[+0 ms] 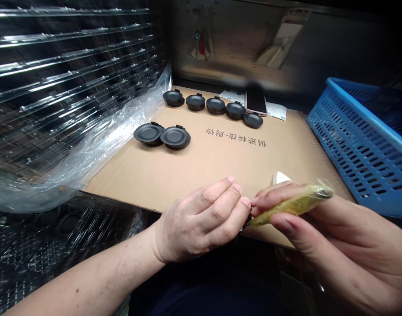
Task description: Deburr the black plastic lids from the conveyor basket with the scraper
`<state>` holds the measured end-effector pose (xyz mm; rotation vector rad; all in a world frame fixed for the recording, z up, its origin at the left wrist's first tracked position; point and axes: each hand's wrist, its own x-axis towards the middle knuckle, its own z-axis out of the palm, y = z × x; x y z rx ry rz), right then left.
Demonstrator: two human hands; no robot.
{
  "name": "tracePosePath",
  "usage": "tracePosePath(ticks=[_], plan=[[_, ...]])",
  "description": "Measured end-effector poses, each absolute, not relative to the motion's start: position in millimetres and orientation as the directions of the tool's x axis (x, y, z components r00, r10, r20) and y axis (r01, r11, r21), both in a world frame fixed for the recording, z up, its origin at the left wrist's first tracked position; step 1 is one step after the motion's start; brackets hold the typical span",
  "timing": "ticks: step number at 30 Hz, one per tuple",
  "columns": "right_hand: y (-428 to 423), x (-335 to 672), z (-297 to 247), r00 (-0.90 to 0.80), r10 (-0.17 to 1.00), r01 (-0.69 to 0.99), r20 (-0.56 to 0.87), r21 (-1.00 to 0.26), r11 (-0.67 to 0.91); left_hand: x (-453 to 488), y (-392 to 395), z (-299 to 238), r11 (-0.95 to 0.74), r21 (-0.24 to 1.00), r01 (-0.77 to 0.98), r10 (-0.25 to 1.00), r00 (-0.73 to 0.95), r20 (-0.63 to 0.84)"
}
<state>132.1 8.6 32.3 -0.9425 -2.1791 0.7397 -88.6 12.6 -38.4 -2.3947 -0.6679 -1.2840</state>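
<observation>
My right hand (335, 237) grips a yellow-green stick-like tool (294, 204) wrapped in clear film, its tip pointing left. My left hand (204, 219) is curled closed at that tip, pinching a small dark part that is mostly hidden by the fingers. Both hands hover over the near edge of a flat cardboard sheet (220, 166). Two black round caps (163, 135) lie side by side at the sheet's left. A row of several more black caps (215, 105) runs along its far edge.
A tall stack of clear plastic trays (65, 79) in a plastic bag fills the left side. A blue slotted basket (361, 136) stands at the right. A phone (256, 102) and paper labels lie at the back of the cardboard. More trays sit below at left.
</observation>
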Motion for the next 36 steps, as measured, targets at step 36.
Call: tracePosePath(ticks=[36], plan=[[9,121,32,-0.537,0.743,0.429,0.400,-0.628,0.649,-87,13,-37,-0.834,-0.031,0.551,0.276,0.465,0.841]])
